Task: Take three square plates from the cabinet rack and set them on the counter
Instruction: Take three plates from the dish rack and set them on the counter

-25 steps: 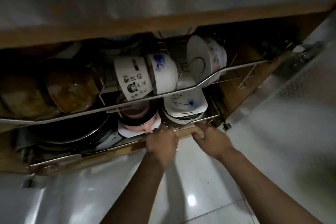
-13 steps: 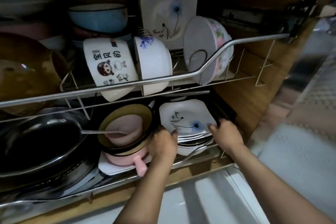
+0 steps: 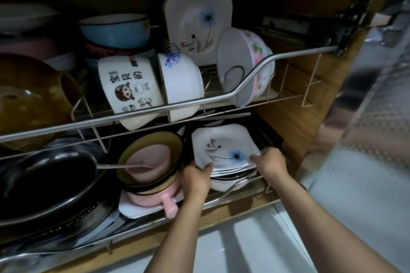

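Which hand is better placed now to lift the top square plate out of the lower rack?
Both grip it, but the right hand seems better placed: it holds the square plate at its free right corner. The left hand is squeezed against the yellow bowl.

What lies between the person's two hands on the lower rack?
In the head view, the stack of square plates lies between them: the left hand grips its near-left edge, the right hand its right edge, the blue-flower plate on top.
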### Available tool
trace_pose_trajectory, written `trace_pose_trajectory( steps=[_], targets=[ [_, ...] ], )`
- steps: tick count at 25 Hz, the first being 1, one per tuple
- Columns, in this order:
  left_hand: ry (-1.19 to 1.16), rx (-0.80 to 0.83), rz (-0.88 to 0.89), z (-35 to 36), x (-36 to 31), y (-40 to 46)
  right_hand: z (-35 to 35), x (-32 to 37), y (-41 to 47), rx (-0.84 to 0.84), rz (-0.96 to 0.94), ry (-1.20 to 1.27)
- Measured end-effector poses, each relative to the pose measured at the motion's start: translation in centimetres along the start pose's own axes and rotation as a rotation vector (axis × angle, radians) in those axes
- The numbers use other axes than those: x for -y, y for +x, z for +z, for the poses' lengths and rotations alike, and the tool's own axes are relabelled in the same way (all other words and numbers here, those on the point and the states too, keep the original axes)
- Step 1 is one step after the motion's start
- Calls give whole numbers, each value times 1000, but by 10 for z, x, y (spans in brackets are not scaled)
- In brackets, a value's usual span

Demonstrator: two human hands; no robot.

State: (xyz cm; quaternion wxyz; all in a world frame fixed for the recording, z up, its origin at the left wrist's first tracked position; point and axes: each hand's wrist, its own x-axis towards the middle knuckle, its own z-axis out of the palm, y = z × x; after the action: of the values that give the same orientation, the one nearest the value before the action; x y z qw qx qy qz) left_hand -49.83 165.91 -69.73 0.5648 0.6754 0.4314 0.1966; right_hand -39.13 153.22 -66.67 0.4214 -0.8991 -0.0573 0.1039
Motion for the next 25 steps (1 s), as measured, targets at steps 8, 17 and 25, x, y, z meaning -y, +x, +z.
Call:
trace_pose_trajectory(
  steps=[8, 17, 25],
  targets=[
    [-306, 45, 109, -5, -17, -20, -7, -14, -10, -62, 126, 575],
    [-835, 275, -146, -27, 8, -59, -20, -31, -73, 213, 264, 1279],
    [-906, 234, -217, -92, 3, -131, -39, -17, -154, 268, 317, 1335]
  ],
)
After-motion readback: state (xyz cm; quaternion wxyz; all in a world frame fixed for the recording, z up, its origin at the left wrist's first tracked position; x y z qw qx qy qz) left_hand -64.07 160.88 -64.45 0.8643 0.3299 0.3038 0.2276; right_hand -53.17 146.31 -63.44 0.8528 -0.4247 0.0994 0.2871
